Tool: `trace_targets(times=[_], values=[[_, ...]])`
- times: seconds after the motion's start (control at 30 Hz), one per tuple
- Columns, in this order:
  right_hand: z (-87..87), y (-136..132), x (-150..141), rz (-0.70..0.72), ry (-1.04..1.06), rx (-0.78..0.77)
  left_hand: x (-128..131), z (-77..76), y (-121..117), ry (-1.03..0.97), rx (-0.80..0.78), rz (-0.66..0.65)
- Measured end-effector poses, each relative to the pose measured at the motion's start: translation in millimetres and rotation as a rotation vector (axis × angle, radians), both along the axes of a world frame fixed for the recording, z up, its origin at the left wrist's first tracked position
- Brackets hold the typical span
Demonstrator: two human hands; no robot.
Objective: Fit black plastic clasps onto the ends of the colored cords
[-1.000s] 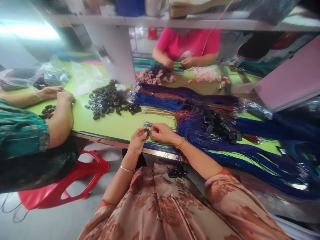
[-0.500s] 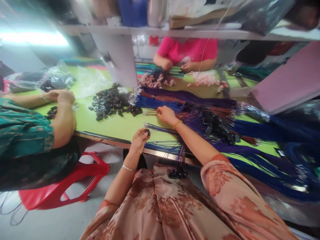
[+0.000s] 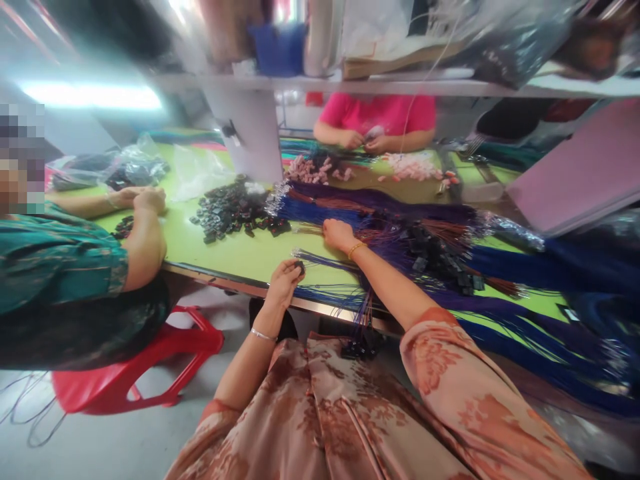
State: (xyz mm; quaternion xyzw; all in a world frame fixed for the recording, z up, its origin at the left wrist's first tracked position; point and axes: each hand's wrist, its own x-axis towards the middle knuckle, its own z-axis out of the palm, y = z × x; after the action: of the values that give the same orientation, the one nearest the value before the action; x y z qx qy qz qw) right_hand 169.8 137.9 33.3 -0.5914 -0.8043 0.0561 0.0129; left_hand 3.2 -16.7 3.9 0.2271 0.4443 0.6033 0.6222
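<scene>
My left hand (image 3: 284,281) is closed at the table's front edge, pinching a small black plastic connector (image 3: 300,267) between thumb and fingers. Just beyond it lie the metal-tipped ends of some dark blue wires (image 3: 320,259). My right hand (image 3: 339,235) is farther in over the table, with its fingers curled together on the brown wires (image 3: 309,229); how many it grips is hidden. A bundle of blue wires (image 3: 325,212) runs behind that hand. Left of the wires sits a heap of black connectors (image 3: 230,210).
Wires with black connectors (image 3: 443,257) cover the table to the right, and some (image 3: 361,347) hang over the edge by my lap. A co-worker in green (image 3: 65,260) sits at left by a red stool (image 3: 135,373). Another, in pink (image 3: 377,113), works opposite beneath a shelf (image 3: 320,83).
The view has shifted slightly, so the scene sits lower and farther right. My hands keep nearly the same places on the table. The hands of the person in pink have come closer together.
</scene>
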Motion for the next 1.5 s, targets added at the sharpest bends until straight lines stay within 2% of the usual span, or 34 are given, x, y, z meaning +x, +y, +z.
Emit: trace_targets(times=[0.43, 0.6, 0.73, 0.9, 1.07, 1.17, 1.33, 1.5], values=[[-2.8, 1, -3, 0.089, -0.035, 0.023, 1, 2.7, -4, 0.002, -0.008, 0.019], [-1.7, 3, -2, 0.048, -0.007, 0.075, 0, 0.1, -3, 0.013, -0.010, 0.004], [3.2, 7, -3, 0.031, 0.153, 0.095, 1, -1.9, -2, 0.014, -0.023, 0.010], [13.5, 8, -23, 0.187, 0.482, 0.069, 3, -0.5, -3, -0.010, -0.026, 0.019], [20.5, -13, -34, 0.353, 0.771, 0.009, 4, 3.1, 0, -0.047, -0.005, 0.033], [18.3, -34, -26, 0.372, 0.865, -0.073, 5, 2.4, 5, -0.087, 0.016, 0.022], [5.5, -62, -11, 0.381, 0.897, -0.202, 6, -3.9, 12, -0.096, 0.035, 0.013], [0.0, -72, -6, 0.393, 0.849, -0.165, 6, -4.7, 11, -0.078, 0.044, -0.013]])
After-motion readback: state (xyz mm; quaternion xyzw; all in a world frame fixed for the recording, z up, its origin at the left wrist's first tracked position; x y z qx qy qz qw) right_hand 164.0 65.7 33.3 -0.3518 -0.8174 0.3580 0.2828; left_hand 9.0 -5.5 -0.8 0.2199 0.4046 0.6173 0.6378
